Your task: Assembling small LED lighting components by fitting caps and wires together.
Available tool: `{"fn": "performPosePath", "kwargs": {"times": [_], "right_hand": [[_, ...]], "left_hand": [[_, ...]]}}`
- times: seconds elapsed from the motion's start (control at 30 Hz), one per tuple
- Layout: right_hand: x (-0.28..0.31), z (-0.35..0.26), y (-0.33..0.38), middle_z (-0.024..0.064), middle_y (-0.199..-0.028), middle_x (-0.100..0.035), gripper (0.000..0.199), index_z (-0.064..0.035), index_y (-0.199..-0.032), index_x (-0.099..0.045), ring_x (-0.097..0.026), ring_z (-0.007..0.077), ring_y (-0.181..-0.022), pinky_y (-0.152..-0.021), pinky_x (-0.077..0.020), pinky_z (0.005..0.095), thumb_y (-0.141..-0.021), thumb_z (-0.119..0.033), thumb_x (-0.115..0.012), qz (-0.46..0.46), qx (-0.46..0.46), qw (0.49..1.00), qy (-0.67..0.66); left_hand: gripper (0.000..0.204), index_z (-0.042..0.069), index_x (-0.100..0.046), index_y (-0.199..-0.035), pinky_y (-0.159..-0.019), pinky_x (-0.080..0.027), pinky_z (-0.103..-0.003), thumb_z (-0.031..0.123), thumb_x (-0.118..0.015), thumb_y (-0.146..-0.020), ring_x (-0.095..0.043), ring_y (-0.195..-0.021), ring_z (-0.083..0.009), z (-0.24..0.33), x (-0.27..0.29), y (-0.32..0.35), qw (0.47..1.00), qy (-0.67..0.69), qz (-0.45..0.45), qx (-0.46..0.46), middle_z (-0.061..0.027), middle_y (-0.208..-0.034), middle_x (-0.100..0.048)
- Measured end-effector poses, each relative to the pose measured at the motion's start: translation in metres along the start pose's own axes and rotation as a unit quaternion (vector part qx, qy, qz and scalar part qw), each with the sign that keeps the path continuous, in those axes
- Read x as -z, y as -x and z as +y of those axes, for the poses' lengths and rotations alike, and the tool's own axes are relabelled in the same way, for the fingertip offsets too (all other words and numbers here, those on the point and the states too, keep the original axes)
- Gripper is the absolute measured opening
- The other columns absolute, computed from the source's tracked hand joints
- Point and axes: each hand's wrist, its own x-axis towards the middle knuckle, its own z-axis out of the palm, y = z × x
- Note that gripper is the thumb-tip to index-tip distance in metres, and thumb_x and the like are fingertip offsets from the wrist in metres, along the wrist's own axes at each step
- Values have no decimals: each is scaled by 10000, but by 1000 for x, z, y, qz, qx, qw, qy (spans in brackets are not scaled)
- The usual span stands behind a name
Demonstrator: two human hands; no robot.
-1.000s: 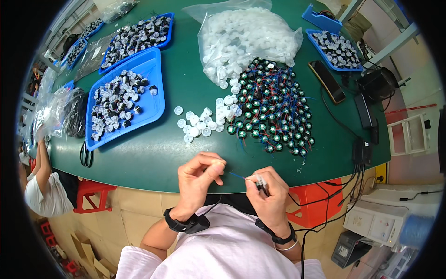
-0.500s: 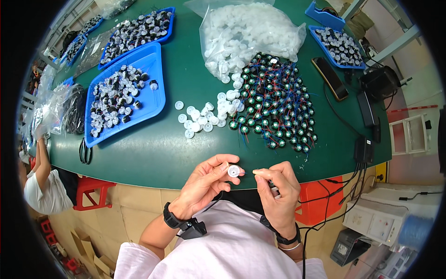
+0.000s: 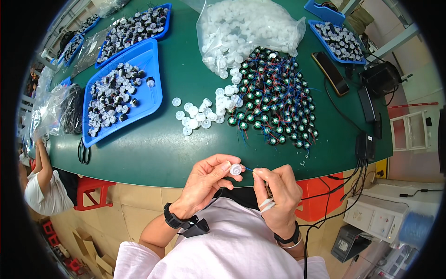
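Observation:
In front of my body, at the table's near edge, my left hand (image 3: 207, 174) pinches a small round white plastic cap (image 3: 236, 169) between thumb and fingers. Thin wires (image 3: 248, 169), blue where they show best, run from the cap toward the right. My right hand (image 3: 278, 186) grips their far end between thumb and forefinger. A slim pale two-pronged tool, tweezers by its shape (image 3: 267, 204), sticks out from the curled fingers of that same hand. Whether a round part sits inside the cap is hidden by my left fingers.
Loose white caps (image 3: 200, 114) lie beside many round black parts with red and blue wires (image 3: 274, 100). Behind them is a clear bag of caps (image 3: 251, 32). Blue trays (image 3: 151, 100) stand left; a phone (image 3: 330, 73) and cables lie right. A co-worker's arm (image 3: 42, 160) is at far left.
The cap has turned in my left fingers and shifted slightly right. My right hand keeps its pinch on the wires, while the pale tool's tips now show further out of its fingers.

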Motion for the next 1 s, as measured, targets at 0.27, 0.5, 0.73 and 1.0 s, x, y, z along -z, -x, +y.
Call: {"fn": "performPosePath", "kwargs": {"times": [0.27,0.5,0.73,1.0], "right_hand": [[-3,0,0,51,-687,-506,263,-51,-903,-656,-500,144,-497,-418,-367,278,-677,63,-729,12,2,1000,9],[-4,-2,0,50,-685,-526,256,-45,-901,-656,-520,133,-494,-410,-378,268,-679,55,-732,6,13,1000,3],[-3,-2,1,51,-707,-484,214,-42,-945,-630,-536,166,-548,-477,-440,306,-746,9,-692,-25,6,1000,-12],[-5,3,0,55,-667,-496,209,-50,-917,-622,-525,182,-526,-452,-407,315,-741,30,-698,-40,-18,995,-95]], "left_hand": [[238,-20,-582,-1121,-651,-573,-217,135,-538,-947,-664,-859,-160,-2,0,0,1000,4,0,-6,-124,-999,-652],[219,-8,-597,-1073,-624,-564,-219,155,-568,-930,-646,-825,-144,-4,-3,0,1000,-15,19,-19,-140,-983,-649],[226,-14,-598,-1109,-660,-574,-226,127,-551,-939,-658,-855,-156,-5,1,0,1000,-5,-1,-21,-126,-994,-649],[222,-21,-610,-1065,-628,-567,-220,151,-564,-932,-636,-819,-138,-5,-5,0,999,-21,20,-28,-135,-976,-650]]}}
